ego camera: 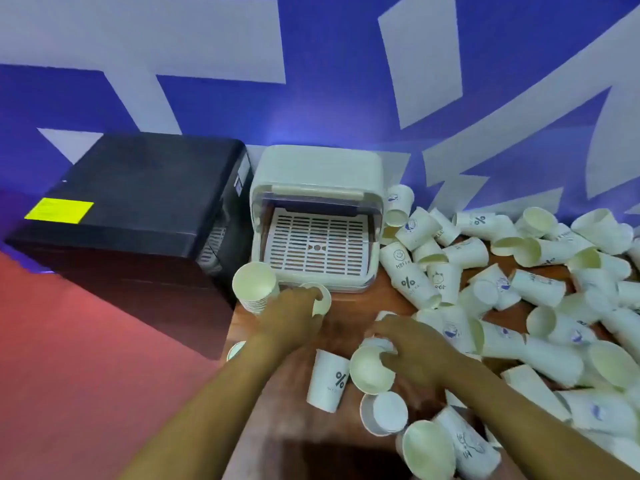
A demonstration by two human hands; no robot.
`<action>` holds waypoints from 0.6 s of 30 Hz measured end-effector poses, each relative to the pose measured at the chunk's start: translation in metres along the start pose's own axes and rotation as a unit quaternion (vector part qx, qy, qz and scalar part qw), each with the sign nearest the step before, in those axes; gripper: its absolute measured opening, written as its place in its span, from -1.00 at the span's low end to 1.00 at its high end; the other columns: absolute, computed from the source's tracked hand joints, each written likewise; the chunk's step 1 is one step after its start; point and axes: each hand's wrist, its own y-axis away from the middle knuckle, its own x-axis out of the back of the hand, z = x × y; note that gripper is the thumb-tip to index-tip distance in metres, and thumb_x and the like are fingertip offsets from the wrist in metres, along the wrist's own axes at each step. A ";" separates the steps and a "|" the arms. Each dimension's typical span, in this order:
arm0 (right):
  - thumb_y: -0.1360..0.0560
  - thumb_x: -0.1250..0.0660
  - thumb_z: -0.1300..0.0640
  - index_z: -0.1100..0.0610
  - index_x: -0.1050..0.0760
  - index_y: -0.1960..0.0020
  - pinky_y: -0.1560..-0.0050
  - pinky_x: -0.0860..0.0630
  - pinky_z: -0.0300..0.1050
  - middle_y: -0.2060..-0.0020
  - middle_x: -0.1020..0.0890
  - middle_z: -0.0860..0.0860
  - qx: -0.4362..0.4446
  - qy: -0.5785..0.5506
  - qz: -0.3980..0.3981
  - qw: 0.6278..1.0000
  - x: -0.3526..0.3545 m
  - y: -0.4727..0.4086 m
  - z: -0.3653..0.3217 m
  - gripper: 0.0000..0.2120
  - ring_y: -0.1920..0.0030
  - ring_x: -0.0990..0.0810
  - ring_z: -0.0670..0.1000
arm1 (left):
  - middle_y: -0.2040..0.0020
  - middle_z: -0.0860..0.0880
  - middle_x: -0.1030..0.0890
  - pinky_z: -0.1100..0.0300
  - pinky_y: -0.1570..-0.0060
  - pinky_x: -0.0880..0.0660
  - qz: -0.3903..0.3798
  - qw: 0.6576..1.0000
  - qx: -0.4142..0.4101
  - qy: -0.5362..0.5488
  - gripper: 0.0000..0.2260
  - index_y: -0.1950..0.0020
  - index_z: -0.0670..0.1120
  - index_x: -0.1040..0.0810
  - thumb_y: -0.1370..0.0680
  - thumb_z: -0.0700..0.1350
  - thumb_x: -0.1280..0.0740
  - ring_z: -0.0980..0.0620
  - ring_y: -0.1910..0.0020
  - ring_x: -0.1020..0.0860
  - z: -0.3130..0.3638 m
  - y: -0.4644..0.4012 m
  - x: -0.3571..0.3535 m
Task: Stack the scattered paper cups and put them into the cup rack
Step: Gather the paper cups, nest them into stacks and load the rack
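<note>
Right hand: the right hand (412,344) curls over a white paper cup lying on its side (372,372), mouth toward the camera; fingers wrap its wall, so it holds that cup.
Left hand: the left hand (294,313) reaches forward and pinches the rim of a small upright white paper cup (320,299); fingers bent round it.
Key relation: a nested stack of white paper cups (255,287) stands upright, mouth up, just left of and touching close to the left hand; its long axis is vertical. The left hand is much the nearer; the right-hand cup lies across that axis and, I judge, must be turned upright before it drops in.
Near the hands: a white cup printed with a percent sign (329,379) lies between the forearms; two more cups (384,412) lie below the right hand.
Right of the hands: a loose heap of white printed paper cups (540,289) spreads over the brown wooden table (346,327), lying every way.
Beyond the left hand: the white plastic cup rack with a slotted tray and raised clear lid (317,244) stands open-fronted, just behind the stack; nothing blocks its mouth.
Left of the rack: a black box-shaped machine with a yellow label (138,209).
Progress: early, as I judge; the rack holds no cups.
</note>
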 end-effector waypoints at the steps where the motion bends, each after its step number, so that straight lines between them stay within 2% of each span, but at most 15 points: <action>1: -0.45 -0.32 -0.07 -0.12 -0.39 -0.30 -0.19 -0.40 -0.15 -0.23 -0.48 -0.15 0.001 0.008 -0.006 1.000 -0.005 -0.001 -0.001 -0.58 -0.24 -0.44 -0.08 | -0.33 -0.02 -0.51 0.06 -0.26 -0.45 -0.016 1.000 0.011 -0.004 -0.61 -0.39 0.02 -0.39 -0.55 -0.05 -0.29 -0.04 -0.26 -0.49 -0.001 -0.002 -0.004; 3: -0.38 -0.33 -0.24 -0.18 -0.39 -0.28 -0.09 -0.43 -0.13 -0.19 -0.49 -0.18 0.003 0.034 0.008 0.999 -0.014 -0.002 -0.003 -0.51 -0.19 -0.46 -0.08 | -0.36 -0.03 -0.49 0.05 -0.25 -0.44 -0.024 0.999 0.025 -0.020 -0.60 -0.41 0.03 -0.37 -0.56 -0.06 -0.27 -0.05 -0.29 -0.48 -0.005 -0.006 -0.014; 6: -0.30 -0.33 -0.34 -0.16 -0.31 -0.33 -0.08 -0.42 -0.09 -0.23 -0.44 -0.15 -0.003 0.087 0.014 0.996 -0.031 -0.006 -0.006 -0.34 -0.18 -0.44 -0.03 | -0.34 -0.06 -0.49 0.04 -0.21 -0.45 -0.047 0.997 0.016 -0.066 -0.61 -0.42 0.01 -0.37 -0.58 -0.07 -0.22 -0.08 -0.27 -0.47 -0.007 -0.010 -0.022; 13: -0.25 -0.39 -0.31 -0.09 -0.22 -0.41 -0.22 -0.31 -0.03 -0.41 -0.20 -0.02 -0.031 0.161 0.013 0.986 -0.044 -0.007 -0.008 -0.19 -0.31 -0.32 0.06 | -0.25 -0.09 -0.53 0.03 -0.15 -0.44 -0.040 0.987 -0.027 -0.153 -0.68 -0.32 -0.03 -0.45 -0.57 -0.19 -0.19 -0.13 -0.22 -0.48 -0.006 -0.020 -0.031; 18: -0.30 -0.40 -0.19 -0.07 -0.20 -0.43 -0.19 -0.32 -0.07 -0.37 -0.26 0.00 -0.042 0.160 0.012 0.986 -0.049 -0.005 -0.006 -0.23 -0.27 -0.36 0.07 | -0.22 -0.09 -0.55 0.05 -0.14 -0.44 -0.036 0.983 -0.041 -0.175 -0.68 -0.28 -0.04 -0.47 -0.55 -0.24 -0.20 -0.14 -0.20 -0.51 -0.005 -0.023 -0.031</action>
